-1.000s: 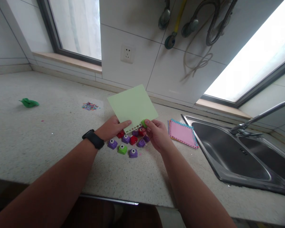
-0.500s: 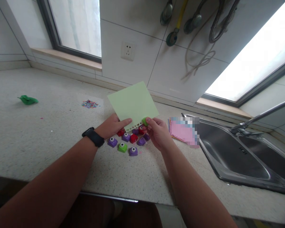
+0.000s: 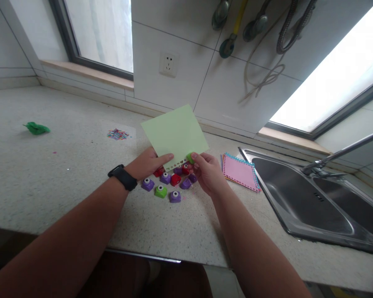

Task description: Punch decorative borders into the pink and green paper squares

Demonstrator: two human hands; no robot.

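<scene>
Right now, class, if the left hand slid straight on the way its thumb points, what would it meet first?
Probably the green craft punch in the right hand, across the light green paper that the left hand grips; depth is unclear.

Both hands (image 3: 178, 167) pinching, fingers partly hidden.

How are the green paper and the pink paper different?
The green paper is held up by the left hand, but the pink paper lies near the sink.
The green paper shows little holes along just one edge, while the pink paper has them along several edges.
The green paper is pale green; the pink paper is pink.
Both have little cut-out shapes.
</scene>
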